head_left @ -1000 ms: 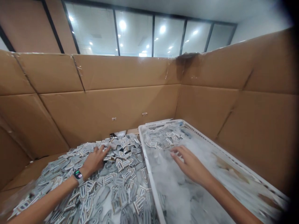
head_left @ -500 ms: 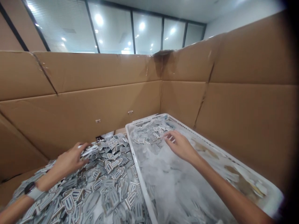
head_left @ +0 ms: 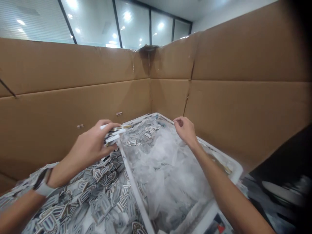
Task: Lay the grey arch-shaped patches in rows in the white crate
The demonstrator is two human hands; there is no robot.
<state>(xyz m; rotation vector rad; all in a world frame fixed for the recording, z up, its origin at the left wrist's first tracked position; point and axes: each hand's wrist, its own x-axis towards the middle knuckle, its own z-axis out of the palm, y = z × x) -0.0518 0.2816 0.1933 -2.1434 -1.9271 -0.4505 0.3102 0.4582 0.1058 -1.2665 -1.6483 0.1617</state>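
My left hand [head_left: 90, 143] grips a small stack of flat, white-edged patches [head_left: 114, 136] between thumb and fingers, over the near corner of a pile. The loose pile [head_left: 102, 195] is made of grey and white arch-shaped patches with dark stripes. To its right lies a white plastic basket [head_left: 135, 188] filled with crumpled translucent film [head_left: 168, 169]. A few similar patches [head_left: 149, 130] lie at the basket's far end. My right hand [head_left: 185, 130] is raised over the basket's right side with its fingers curled into a pinch. Whatever it may hold is too small to make out.
Tall cardboard walls [head_left: 97, 94] enclose the pile and basket at the back and right. Two small patches [head_left: 119, 113] cling to the back wall. A dark area with a blurred pale object [head_left: 280, 191] lies at the lower right.
The view has turned right. My left hand has lifted and moved toward the basket with its stack. My right hand has risen and its fingers have closed. The film looks more heaped.
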